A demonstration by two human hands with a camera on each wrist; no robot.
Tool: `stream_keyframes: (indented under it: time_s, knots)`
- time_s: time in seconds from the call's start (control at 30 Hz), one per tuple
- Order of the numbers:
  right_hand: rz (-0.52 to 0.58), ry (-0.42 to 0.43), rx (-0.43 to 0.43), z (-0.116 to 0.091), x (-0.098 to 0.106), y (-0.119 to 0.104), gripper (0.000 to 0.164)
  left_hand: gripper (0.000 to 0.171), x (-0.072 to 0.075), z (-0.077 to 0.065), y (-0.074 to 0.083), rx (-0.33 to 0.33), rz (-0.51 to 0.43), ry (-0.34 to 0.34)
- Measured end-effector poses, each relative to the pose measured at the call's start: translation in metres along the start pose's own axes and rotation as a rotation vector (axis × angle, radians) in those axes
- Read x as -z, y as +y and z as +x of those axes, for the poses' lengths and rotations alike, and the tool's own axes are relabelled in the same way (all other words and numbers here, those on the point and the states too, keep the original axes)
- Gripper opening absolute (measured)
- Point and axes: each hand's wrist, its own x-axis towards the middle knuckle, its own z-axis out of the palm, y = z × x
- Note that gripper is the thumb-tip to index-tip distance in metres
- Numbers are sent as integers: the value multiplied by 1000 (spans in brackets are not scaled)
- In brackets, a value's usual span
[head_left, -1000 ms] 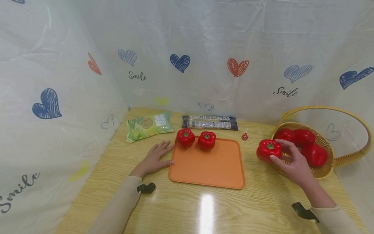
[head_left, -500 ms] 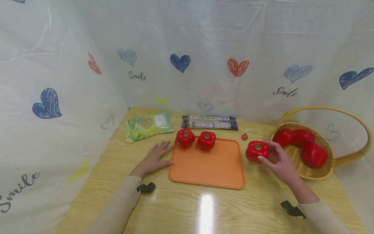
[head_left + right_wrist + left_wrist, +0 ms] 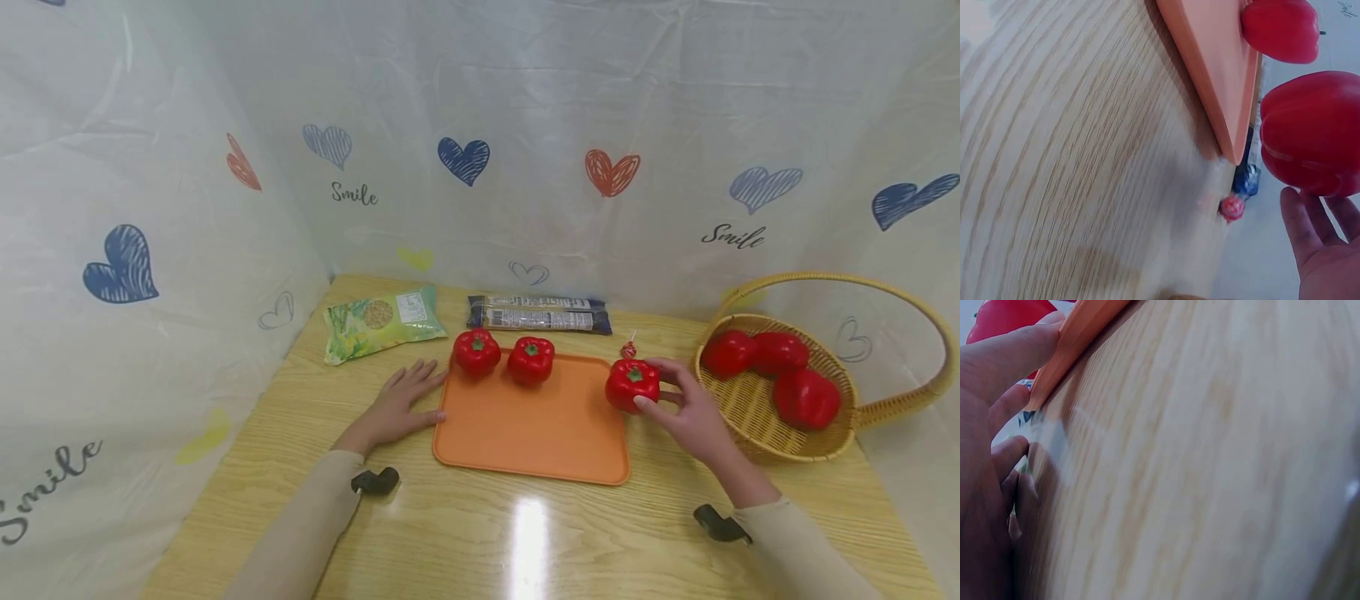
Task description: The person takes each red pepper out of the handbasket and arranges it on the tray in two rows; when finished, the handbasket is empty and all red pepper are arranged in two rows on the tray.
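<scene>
In the head view my right hand (image 3: 690,415) grips a red bell pepper (image 3: 632,385) with a green stem, over the right edge of the orange tray (image 3: 525,433). The right wrist view shows this pepper (image 3: 1313,134) raised above the table, fingers at its side. Two more bell peppers, one on the left (image 3: 476,352) and one beside it (image 3: 531,361), sit along the tray's back edge. My left hand (image 3: 401,407) lies with fingers spread at the tray's left edge. Its thumb touches the tray rim (image 3: 1079,344) in the left wrist view.
At the right stands a wicker basket (image 3: 750,450) with a tall handle and several red peppers (image 3: 806,398) inside. Behind the tray lie a green bag (image 3: 386,325) and dark-ended long packets (image 3: 538,314). A wrapped lollipop (image 3: 628,348) is just behind the held pepper.
My right hand has carried the bell pepper leftward from beside the basket to the tray's right edge. The left hand and the two peppers on the tray stay put.
</scene>
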Motion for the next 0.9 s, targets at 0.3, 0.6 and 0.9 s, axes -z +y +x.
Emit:
stream_keyframes:
  time_s: [0.3, 0.6, 0.9]
  knots:
    - [39, -2, -8, 11, -15, 3, 61, 77, -1, 1, -1, -2, 2, 0]
    - [70, -22, -8, 21, -27, 1, 62, 77, -1, 1, 0, 0, -1, -2]
    - [37, -69, -73, 31, -36, -1, 66, 77, -1, 0, 0, 2, 1, 0]
